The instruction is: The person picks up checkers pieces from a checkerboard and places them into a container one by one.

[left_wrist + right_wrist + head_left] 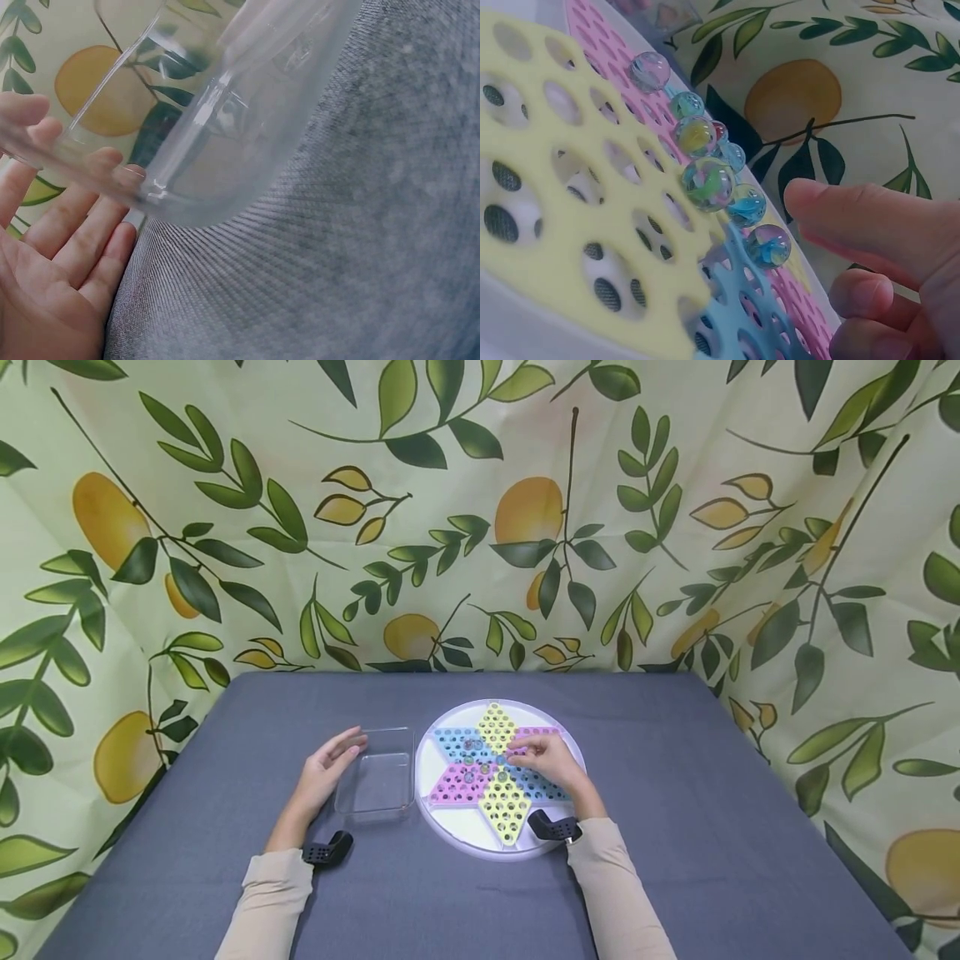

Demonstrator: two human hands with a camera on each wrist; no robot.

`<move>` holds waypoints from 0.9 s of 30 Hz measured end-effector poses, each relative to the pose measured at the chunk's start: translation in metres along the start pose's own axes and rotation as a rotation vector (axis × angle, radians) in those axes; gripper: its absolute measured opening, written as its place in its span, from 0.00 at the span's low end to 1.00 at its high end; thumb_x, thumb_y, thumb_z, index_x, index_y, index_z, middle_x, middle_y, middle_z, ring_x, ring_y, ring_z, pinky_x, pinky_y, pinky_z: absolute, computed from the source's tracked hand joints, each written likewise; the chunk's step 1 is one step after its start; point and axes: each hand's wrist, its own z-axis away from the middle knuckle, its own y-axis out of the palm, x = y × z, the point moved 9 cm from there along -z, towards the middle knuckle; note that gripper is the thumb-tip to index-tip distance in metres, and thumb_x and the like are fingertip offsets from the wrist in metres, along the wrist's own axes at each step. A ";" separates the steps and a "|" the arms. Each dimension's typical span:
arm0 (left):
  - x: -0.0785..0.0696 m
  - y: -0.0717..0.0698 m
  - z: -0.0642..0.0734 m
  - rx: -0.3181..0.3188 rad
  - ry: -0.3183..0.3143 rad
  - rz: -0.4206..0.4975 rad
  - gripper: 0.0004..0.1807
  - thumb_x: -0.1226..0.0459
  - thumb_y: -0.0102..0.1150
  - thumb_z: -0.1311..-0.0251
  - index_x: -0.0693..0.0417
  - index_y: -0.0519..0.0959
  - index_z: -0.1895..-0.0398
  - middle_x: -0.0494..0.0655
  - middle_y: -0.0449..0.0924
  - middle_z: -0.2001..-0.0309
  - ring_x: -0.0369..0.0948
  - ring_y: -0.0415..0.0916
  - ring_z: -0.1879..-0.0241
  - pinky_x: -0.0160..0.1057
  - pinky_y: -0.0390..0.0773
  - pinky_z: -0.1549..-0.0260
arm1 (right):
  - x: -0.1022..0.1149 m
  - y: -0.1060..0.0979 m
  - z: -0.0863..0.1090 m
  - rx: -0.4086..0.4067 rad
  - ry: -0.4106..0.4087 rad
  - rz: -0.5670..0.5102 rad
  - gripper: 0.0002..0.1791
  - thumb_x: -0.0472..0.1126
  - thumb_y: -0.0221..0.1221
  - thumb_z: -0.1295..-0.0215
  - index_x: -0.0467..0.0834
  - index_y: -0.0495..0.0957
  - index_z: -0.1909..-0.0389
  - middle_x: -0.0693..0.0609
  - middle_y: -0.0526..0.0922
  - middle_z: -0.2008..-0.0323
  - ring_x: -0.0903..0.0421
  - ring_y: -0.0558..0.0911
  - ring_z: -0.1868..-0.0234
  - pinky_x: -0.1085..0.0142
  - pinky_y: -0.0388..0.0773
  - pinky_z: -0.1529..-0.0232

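A clear rectangular glass container (375, 812) stands left of a round white Chinese checkers board (450, 837). My left hand (326, 768) is at the container's left side, its fingers near the far left corner. In the left wrist view, those fingers (64, 255) look mostly straight beside the clear wall. Over the right half of the board hovers my right hand (551, 758), fingertips pointing left, with no marble visible between them. Several clear glass marbles (709, 184) with coloured swirls sit in holes around the board's centre and left part. The nearest to the right fingertips is a blue-swirled marble (769, 246).
Dark grey cloth covers the table (675, 793). Behind and beside it hangs a curtain (465, 527) printed with leaves and orange fruit. The board's star has yellow, pink and blue perforated points, and its white rim lies close to the container's right wall.
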 end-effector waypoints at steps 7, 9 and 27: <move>0.001 0.001 0.001 0.003 0.002 0.006 0.27 0.61 0.50 0.29 0.67 0.64 0.32 0.25 0.81 0.49 0.17 0.75 0.50 0.14 0.70 0.48 | -0.005 0.001 0.001 -0.023 0.042 0.055 0.15 0.35 0.69 0.47 0.34 0.84 0.58 0.59 0.65 0.86 0.67 0.62 0.83 0.76 0.59 0.79; 0.002 0.000 0.001 0.000 -0.003 -0.004 0.27 0.60 0.50 0.29 0.66 0.64 0.33 0.35 0.82 0.46 0.17 0.75 0.50 0.14 0.70 0.48 | -0.005 0.002 0.001 -0.022 0.052 0.065 0.15 0.35 0.69 0.48 0.35 0.84 0.58 0.59 0.65 0.86 0.67 0.62 0.82 0.76 0.60 0.79; 0.001 0.000 0.001 -0.003 -0.012 -0.030 0.28 0.60 0.50 0.29 0.68 0.63 0.33 0.43 0.81 0.43 0.16 0.75 0.51 0.14 0.69 0.48 | -0.012 0.002 0.002 -0.046 0.142 0.125 0.15 0.37 0.70 0.50 0.41 0.86 0.59 0.59 0.61 0.89 0.62 0.60 0.82 0.75 0.58 0.80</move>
